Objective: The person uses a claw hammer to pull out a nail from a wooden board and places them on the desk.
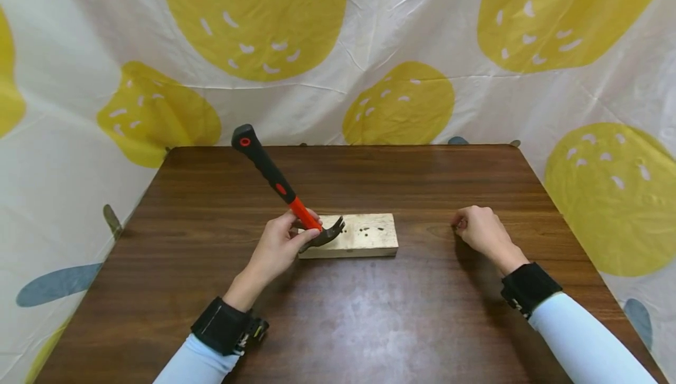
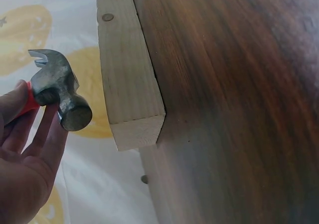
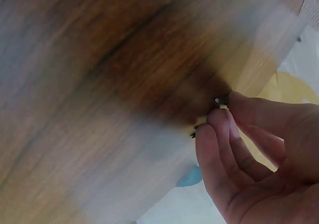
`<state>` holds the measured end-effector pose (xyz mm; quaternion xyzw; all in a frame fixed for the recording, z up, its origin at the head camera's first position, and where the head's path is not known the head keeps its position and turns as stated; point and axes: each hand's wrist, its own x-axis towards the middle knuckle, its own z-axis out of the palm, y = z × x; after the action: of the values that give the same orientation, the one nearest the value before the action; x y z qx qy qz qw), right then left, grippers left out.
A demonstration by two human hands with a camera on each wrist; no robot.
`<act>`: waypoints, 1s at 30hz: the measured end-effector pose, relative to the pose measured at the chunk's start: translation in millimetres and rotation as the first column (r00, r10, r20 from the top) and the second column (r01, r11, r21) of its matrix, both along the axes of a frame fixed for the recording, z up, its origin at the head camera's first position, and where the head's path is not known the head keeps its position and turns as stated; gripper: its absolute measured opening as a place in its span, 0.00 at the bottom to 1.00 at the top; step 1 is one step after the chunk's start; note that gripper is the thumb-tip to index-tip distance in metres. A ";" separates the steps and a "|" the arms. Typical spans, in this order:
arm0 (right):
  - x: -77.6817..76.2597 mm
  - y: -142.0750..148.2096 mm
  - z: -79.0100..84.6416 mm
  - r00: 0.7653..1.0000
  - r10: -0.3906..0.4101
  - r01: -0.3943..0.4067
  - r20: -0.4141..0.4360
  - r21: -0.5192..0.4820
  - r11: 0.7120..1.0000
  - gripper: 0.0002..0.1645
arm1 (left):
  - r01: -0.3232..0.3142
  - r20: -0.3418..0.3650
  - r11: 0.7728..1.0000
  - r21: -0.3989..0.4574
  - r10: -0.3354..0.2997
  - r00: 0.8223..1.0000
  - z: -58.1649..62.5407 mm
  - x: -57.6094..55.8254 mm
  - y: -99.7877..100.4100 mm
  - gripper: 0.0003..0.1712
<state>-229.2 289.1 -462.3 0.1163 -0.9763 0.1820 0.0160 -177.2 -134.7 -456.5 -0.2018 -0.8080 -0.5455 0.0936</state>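
A claw hammer (image 1: 270,174) with a black and red handle is in my left hand (image 1: 278,245), pinched near its head. The handle slants up and to the left, and the metal head (image 2: 59,82) overlaps the left part of a wooden block (image 1: 369,243) in the head view. Several dark spots mark the block's top. On the table to the right of the block, my right hand (image 1: 482,232) has its fingers curled low. Its thumb and fingers pinch a small dark metal piece (image 3: 220,101), mostly hidden; I cannot tell its kind.
The brown wooden table (image 1: 369,313) carries the block near its middle. Behind and around the table hangs a pale cloth (image 1: 296,108) with large yellow fruit prints. Black straps (image 1: 530,288) wrap both wrists over light blue sleeves.
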 end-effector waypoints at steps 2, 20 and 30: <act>-0.4 1.6 -0.9 1.000 -0.008 0.008 0.004 0.005 1.000 0.07 | -0.001 0.001 1.000 -0.016 0.001 1.000 0.0 0.2 0.5 0.13; 12.2 -85.3 3.4 0.863 0.256 -0.395 -0.436 -0.264 0.880 0.20 | 0.090 -0.039 0.994 -0.062 -0.092 0.995 8.0 4.0 21.1 0.29; 30.2 -133.5 18.9 0.769 0.357 -0.575 -0.531 -0.329 0.749 0.16 | 0.125 -0.108 0.986 -0.108 -0.137 0.985 10.4 2.9 35.6 0.35</act>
<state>-199.0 155.6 -443.5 0.3927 -0.8088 0.3817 0.2143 -174.3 -99.1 -446.1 -0.2901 -0.8128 -0.4965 0.0934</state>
